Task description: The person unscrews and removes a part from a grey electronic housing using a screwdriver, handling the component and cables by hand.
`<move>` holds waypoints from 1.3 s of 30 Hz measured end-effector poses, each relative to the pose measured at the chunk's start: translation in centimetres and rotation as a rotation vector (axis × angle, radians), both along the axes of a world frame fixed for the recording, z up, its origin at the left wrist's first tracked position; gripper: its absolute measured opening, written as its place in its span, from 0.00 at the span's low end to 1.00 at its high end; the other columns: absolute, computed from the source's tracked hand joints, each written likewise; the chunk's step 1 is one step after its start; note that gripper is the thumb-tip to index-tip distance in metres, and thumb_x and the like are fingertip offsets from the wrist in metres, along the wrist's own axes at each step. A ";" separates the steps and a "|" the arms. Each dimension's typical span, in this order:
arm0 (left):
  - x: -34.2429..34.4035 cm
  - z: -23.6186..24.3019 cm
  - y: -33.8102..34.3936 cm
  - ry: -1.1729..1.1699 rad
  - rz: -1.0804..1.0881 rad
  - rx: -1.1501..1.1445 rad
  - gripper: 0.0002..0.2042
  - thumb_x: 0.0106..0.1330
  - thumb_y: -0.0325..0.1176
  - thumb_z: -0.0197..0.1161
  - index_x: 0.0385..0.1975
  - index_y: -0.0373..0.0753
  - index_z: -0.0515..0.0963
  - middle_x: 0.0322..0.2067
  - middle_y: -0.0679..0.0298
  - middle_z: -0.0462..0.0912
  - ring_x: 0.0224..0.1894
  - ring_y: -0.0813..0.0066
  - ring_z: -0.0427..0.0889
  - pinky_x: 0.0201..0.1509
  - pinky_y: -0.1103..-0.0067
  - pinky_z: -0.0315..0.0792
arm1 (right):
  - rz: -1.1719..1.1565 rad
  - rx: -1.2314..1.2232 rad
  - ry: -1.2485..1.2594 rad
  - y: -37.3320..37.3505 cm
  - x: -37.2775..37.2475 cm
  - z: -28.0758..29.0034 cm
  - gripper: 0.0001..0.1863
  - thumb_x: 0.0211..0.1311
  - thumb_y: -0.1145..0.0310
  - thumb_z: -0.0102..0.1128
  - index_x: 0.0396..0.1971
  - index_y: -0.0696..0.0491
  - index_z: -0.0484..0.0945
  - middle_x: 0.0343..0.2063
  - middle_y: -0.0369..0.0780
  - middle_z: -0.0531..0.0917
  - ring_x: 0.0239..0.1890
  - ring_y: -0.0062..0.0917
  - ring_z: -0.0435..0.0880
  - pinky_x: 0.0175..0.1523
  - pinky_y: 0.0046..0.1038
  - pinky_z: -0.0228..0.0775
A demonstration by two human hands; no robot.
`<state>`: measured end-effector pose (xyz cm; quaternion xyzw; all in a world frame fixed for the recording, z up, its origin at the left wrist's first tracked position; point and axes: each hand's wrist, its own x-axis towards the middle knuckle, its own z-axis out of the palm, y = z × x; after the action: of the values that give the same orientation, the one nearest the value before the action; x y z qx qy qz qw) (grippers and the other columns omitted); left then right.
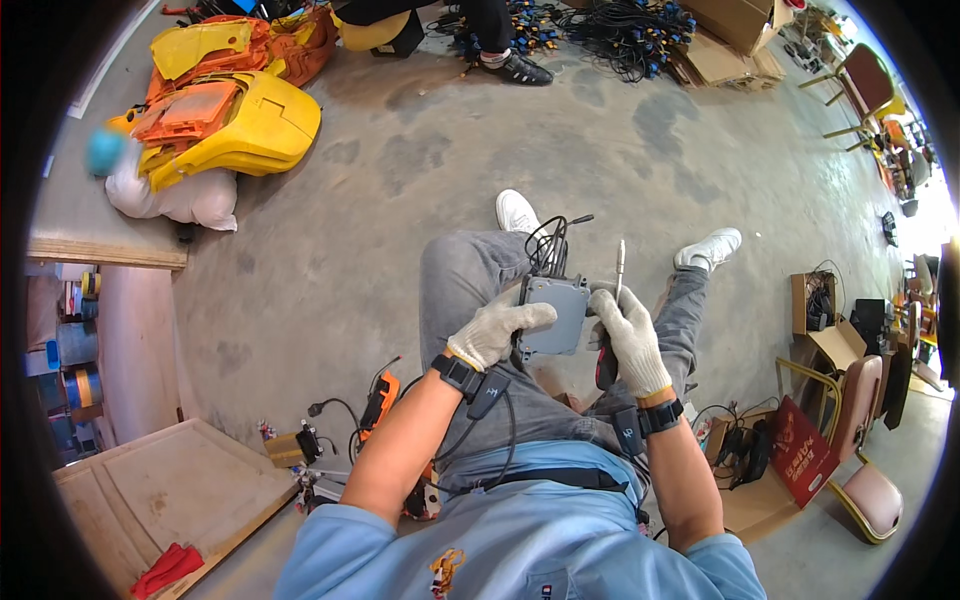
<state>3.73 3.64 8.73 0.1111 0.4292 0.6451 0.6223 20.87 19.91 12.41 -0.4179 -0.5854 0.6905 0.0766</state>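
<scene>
A flat grey box [556,316] with a black cable [548,250] bundled at its far end is held above my lap. My left hand [497,330], in a white knit glove, is closed around its left side, thumb lying on the top face. The gloved right hand [628,332] grips a screwdriver [606,366], whose dark red and black handle shows below the palm. Its metal shaft [620,264] sticks up past the fingers, pointing away from me. Those right fingers are close to the box's right edge; whether they touch it, I cannot tell.
Yellow and orange plastic shells [240,125] lie at the far left, by a person's shoe [517,69]. Tangled black cables [630,35] are heaped at the back. A wooden board [180,490] with a red cloth [167,570] is at lower left; chairs [855,400] and cartons [760,505] stand right.
</scene>
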 end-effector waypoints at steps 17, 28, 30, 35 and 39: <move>0.2 -1.3 -0.2 0.017 -0.071 -0.004 0.31 0.74 0.41 0.70 0.73 0.33 0.74 0.62 0.56 0.85 0.63 0.66 0.84 0.70 0.69 0.78 | 0.120 -0.056 0.017 -0.2 -1.2 0.8 0.25 0.77 0.64 0.68 0.68 0.58 0.81 0.39 0.32 0.85 0.37 0.12 0.79 0.43 0.20 0.75; 0.2 -1.1 -0.2 0.120 -0.086 -0.053 0.30 0.72 0.41 0.76 0.69 0.33 0.77 0.59 0.58 0.86 0.60 0.71 0.83 0.68 0.73 0.77 | 0.121 -0.100 0.071 0.2 -0.6 -1.0 0.24 0.79 0.66 0.67 0.68 0.61 0.80 0.44 0.32 0.85 0.42 0.15 0.79 0.50 0.22 0.75; 0.1 -0.9 -0.3 0.192 -0.095 -0.067 0.31 0.72 0.44 0.77 0.69 0.33 0.78 0.59 0.58 0.86 0.60 0.71 0.84 0.68 0.74 0.77 | 0.128 -0.084 0.071 0.2 -0.7 -1.1 0.24 0.79 0.67 0.66 0.68 0.60 0.80 0.43 0.30 0.84 0.39 0.13 0.76 0.47 0.20 0.73; 0.1 -0.7 -0.4 0.169 -0.086 -0.061 0.33 0.70 0.45 0.79 0.69 0.34 0.78 0.58 0.58 0.87 0.59 0.71 0.84 0.66 0.74 0.78 | 0.129 -0.098 0.054 0.2 -0.7 -1.0 0.24 0.79 0.66 0.66 0.68 0.61 0.80 0.42 0.30 0.83 0.39 0.13 0.76 0.47 0.20 0.73; -0.1 -0.3 -0.3 0.259 -0.102 -0.103 0.35 0.67 0.47 0.80 0.70 0.35 0.78 0.57 0.58 0.87 0.57 0.71 0.85 0.64 0.74 0.79 | 0.098 -0.123 0.052 0.1 -0.6 -1.0 0.24 0.79 0.66 0.67 0.68 0.61 0.80 0.40 0.30 0.82 0.38 0.14 0.76 0.47 0.20 0.73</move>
<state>3.64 3.30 8.43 0.1829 0.5321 0.5700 0.5987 20.23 20.00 11.37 -0.3743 -0.5595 0.7388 0.0321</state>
